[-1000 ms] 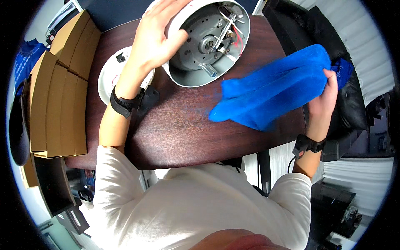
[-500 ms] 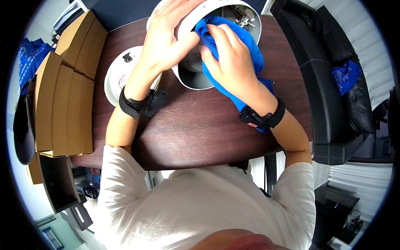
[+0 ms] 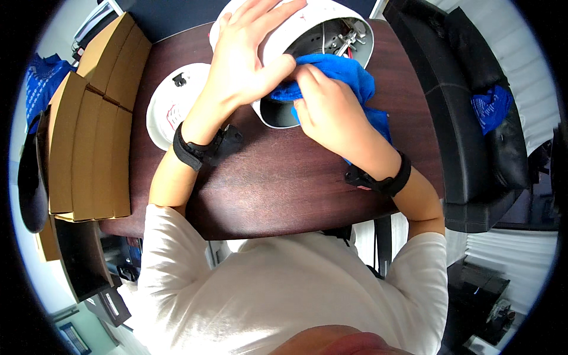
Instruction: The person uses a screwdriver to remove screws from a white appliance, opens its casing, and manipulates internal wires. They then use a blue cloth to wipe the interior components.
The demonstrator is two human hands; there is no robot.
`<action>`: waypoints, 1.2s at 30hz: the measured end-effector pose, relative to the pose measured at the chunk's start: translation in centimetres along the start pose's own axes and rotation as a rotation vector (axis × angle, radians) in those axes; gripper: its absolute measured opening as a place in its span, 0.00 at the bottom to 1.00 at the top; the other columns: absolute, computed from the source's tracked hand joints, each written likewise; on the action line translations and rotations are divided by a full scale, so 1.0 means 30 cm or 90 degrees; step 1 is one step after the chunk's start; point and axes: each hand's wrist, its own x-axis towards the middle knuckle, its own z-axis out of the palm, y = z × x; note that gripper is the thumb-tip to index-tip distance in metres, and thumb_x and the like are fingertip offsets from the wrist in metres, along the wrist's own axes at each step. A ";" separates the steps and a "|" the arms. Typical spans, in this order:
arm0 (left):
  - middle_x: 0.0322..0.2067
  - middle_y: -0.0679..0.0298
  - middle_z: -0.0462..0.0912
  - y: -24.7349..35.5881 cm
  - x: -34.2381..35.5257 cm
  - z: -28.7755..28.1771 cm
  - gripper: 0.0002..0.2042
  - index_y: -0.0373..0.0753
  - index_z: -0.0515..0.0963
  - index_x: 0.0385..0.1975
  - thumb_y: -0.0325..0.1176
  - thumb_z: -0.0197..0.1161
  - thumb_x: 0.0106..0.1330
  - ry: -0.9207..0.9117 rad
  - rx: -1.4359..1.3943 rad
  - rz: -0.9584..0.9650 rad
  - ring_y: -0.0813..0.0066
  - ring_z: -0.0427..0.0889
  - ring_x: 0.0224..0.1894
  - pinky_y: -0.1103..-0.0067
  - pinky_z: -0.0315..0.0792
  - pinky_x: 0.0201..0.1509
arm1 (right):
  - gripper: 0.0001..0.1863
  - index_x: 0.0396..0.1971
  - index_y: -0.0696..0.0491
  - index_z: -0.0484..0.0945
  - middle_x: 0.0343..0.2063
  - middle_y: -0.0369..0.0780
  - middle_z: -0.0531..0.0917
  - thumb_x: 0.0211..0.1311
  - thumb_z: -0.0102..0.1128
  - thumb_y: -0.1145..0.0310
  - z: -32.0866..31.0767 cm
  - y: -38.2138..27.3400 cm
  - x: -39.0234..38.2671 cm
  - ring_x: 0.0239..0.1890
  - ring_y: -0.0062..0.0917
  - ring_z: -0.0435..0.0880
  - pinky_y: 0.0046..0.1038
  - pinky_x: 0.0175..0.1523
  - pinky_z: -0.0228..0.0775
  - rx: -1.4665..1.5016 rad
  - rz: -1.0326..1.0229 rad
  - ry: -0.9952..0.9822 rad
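Observation:
A white, drum-shaped appliance housing (image 3: 305,25) lies on its side at the far middle of the table, its wide mouth facing me. Metal fittings (image 3: 350,41) and a thin wire show inside its grey interior. Flat on the outer wall rests my left hand (image 3: 245,62), fingers spread and thumb reaching across the rim. My right hand (image 3: 331,109) is closed on a blue cloth (image 3: 340,68) at the mouth, pinching a bunched part near the left thumb. Some of the cloth hangs out under my right wrist. Left of my left forearm lies a round white cover (image 3: 163,112) with a small black part.
Brown cardboard boxes (image 3: 100,148) line the table's left side. To the right stands a black sofa (image 3: 449,118) with another blue cloth (image 3: 492,109) on it. A dark panel (image 3: 177,18) rises behind the brown wooden table (image 3: 278,183).
My right hand has drawn slightly toward me and to the right with the cloth. The cloth's upper edge sits lower, uncovering more of the housing's interior. My left hand has shifted a little.

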 end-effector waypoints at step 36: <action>0.55 0.41 0.69 0.029 -0.013 -0.020 0.36 0.38 0.70 0.55 0.46 0.56 0.40 -0.031 -0.005 -0.040 0.43 0.64 0.60 0.56 0.52 0.63 | 0.03 0.29 0.50 0.70 0.25 0.31 0.71 0.52 0.49 0.73 -0.344 0.189 -0.270 0.28 0.16 0.71 0.22 0.36 0.64 0.447 0.544 0.521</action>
